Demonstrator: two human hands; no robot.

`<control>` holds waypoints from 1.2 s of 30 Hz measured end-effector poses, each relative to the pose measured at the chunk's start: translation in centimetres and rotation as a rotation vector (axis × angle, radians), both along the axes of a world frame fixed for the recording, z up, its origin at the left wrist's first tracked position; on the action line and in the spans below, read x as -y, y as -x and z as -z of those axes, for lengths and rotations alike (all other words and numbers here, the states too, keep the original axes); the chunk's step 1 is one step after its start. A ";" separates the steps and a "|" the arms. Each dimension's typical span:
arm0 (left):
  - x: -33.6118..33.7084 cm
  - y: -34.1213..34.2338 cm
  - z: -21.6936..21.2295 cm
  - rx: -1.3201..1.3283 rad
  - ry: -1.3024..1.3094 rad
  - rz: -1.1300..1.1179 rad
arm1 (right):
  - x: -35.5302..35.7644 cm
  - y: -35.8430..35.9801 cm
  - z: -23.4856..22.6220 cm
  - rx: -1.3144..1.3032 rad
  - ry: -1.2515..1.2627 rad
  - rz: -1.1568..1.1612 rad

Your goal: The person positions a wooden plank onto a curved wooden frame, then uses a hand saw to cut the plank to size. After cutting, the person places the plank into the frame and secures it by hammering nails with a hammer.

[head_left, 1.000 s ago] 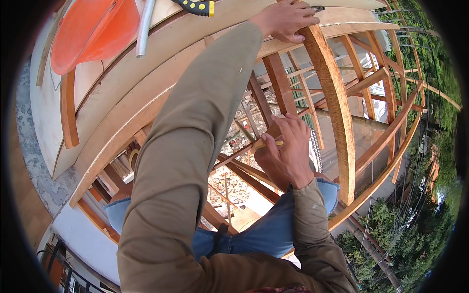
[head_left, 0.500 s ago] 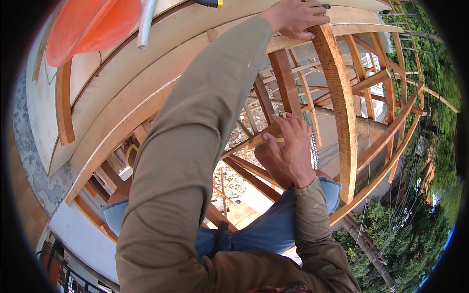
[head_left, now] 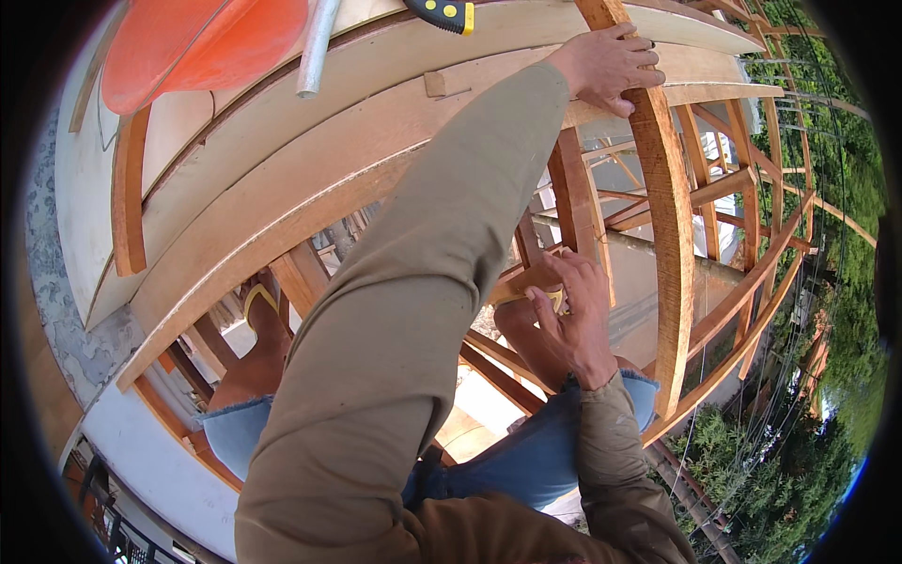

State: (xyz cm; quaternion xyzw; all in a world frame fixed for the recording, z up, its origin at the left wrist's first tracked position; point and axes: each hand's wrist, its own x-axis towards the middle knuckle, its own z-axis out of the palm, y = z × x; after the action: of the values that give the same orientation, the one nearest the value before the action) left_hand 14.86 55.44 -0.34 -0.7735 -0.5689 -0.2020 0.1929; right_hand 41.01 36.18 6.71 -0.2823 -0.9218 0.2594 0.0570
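My left hand reaches across to the far side, its fingers and thumb gripping a long wooden beam. The beam runs from the top of the view down toward my right knee. My right hand is lower, left of the beam and above my sandalled foot. Its thumb and fingers are apart, with nothing visible between them. Just beyond those fingers lies a wooden crosspiece, partly hidden by the hand.
An orange plastic container, a grey metal pipe and a black handle with yellow dots lie on pale boards. Open timber framing stands to the right, with gaps showing the ground below. Cables and trees are beyond.
The view has shifted, so the scene sits slightly lower and more of the black handle shows. My left hand stays on the beam. My right hand's fingers have changed pose slightly.
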 end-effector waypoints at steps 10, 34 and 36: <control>0.2 1.4 0.6 0.048 -0.118 0.083 | -10.8 20.7 -3.6 -0.385 -0.182 -0.188; -2.1 0.7 -1.9 0.005 -0.006 0.190 | -9.3 18.9 -5.4 -0.688 -0.161 0.009; -3.2 3.1 -1.4 0.008 -0.060 0.348 | -7.9 14.1 -7.9 -0.763 -0.064 0.035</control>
State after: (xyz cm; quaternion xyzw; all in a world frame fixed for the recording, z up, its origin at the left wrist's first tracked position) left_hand 11.77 58.69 1.05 -0.8534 -0.4207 -0.2523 0.1759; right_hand 26.94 44.06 14.59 -0.1792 -0.8369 0.3161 0.4093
